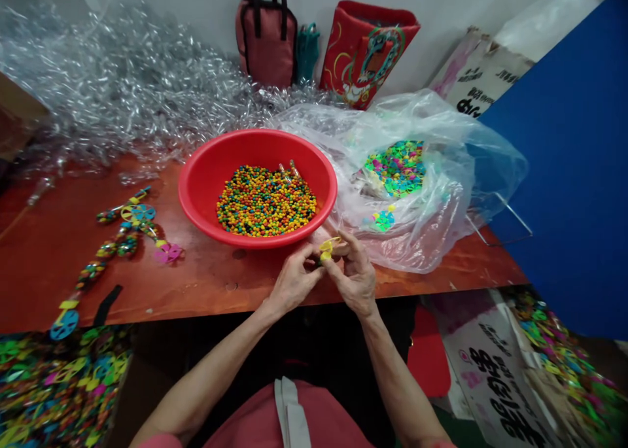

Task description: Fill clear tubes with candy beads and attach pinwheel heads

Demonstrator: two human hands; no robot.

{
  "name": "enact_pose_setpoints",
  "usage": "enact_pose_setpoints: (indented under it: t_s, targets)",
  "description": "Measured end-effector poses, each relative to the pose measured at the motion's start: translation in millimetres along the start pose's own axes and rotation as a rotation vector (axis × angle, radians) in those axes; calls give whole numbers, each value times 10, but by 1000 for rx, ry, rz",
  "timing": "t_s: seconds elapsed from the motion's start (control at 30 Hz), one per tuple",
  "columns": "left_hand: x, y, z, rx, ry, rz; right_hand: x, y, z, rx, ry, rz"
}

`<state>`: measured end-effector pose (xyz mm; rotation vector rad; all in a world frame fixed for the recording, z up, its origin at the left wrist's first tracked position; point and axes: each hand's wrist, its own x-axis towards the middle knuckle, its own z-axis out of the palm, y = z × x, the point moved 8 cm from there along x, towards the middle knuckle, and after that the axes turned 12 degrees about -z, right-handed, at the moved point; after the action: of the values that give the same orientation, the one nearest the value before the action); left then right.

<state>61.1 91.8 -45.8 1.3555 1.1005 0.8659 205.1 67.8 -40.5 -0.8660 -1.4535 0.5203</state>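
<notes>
Just in front of the red bowl, my left hand (296, 279) and my right hand (355, 276) meet with their fingertips pinched together. Between them is a small yellow plastic piece (328, 246), gripped from both sides. My fingers cover its lower part, and whatever else may be in the left hand is hidden. The red plastic bowl (196, 214) holds many small coloured candy balls (265, 203), with a couple of clear tubes (293, 169) lying on them. To the left lie several candy-filled tubes (91, 273) with yellow caps and coloured wheels, one with a blue wheel (64, 324).
Clear empty tubes (142, 75) are heaped along the back left. A clear plastic bag (417, 239) with coloured plastic parts (398, 167) spreads right of the bowl. Behind stand a pink bag (267, 42) and a red bag (343, 49). A blue panel (564, 173) borders the right side.
</notes>
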Motion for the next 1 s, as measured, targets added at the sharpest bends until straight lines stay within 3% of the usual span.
enact_pose_setpoints:
  t_s: [0.07, 0.13, 0.17, 0.27, 0.33, 0.47, 0.53, 0.57, 0.7, 0.73, 0.8, 0.9, 0.93, 1.0]
  targets:
    - [-14, -34, 123, -50, -197, -35, 13, 7, 15, 59, -31, 15]
    - [-37, -75, 178, -58, -283, -71, 7, 12, 14, 83, -54, 23]
    - [-36, -86, 161, -41, -250, -69, -7, 14, 14, 75, -60, 23]
    - [-12, -62, 20, 41, -5, 12, -73, 25, 20, -14, -51, 13]
    - [14, -57, -9, 46, 33, 42, -104, 39, 30, -61, -47, 7]
    - [36, -128, 161, -10, -319, -30, -105, 74, 36, 53, -69, 23]
    - [8, -166, 209, -12, -411, -61, -113, 73, 17, 113, -67, 27]
    - [10, -181, 200, -5, -381, -63, -125, 70, 4, 107, -60, 26]
    - [43, -153, 50, 84, -8, 20, -194, 42, -47, -57, 12, -4]
    - [43, -128, 44, 95, 26, 43, -209, 39, -47, -79, 20, -9]
    - [49, -85, 112, 82, -77, 58, -234, 64, -38, -51, 14, 7]
    - [0, -89, 272, 39, -402, -8, -276, 140, -58, 70, 9, 73]
    - [-17, -110, 290, 25, -450, -40, -293, 158, -74, 102, 17, 91]
    - [-13, -174, 274, -4, -411, -89, -323, 171, -106, 122, 39, 108]
